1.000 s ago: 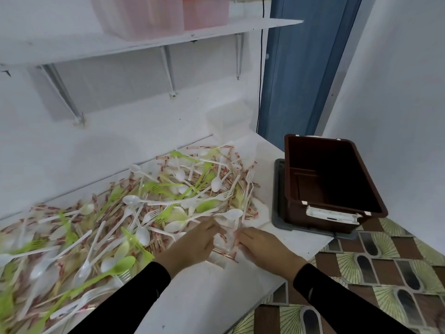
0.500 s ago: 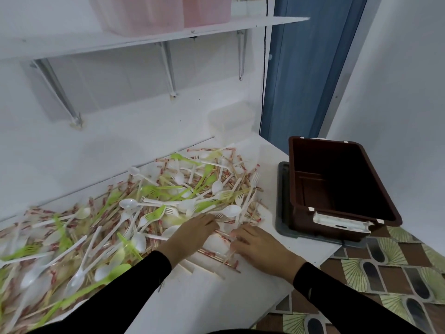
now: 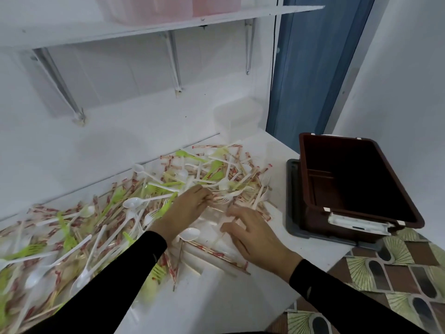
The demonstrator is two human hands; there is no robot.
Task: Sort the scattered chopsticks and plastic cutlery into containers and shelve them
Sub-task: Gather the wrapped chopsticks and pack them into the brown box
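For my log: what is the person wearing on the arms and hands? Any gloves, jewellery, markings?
Long black sleeves reach the wrists; the left sleeve and right sleeve each carry a small pale mark on the forearm. The left hand and right hand are bare: no gloves, no ring or watch in view.

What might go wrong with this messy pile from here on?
Forks and wrapped chopsticks lie tangled in the pile, so the left hand or right hand may drag the wrong kind along. Pieces near the table edge might get swept onto the floor.
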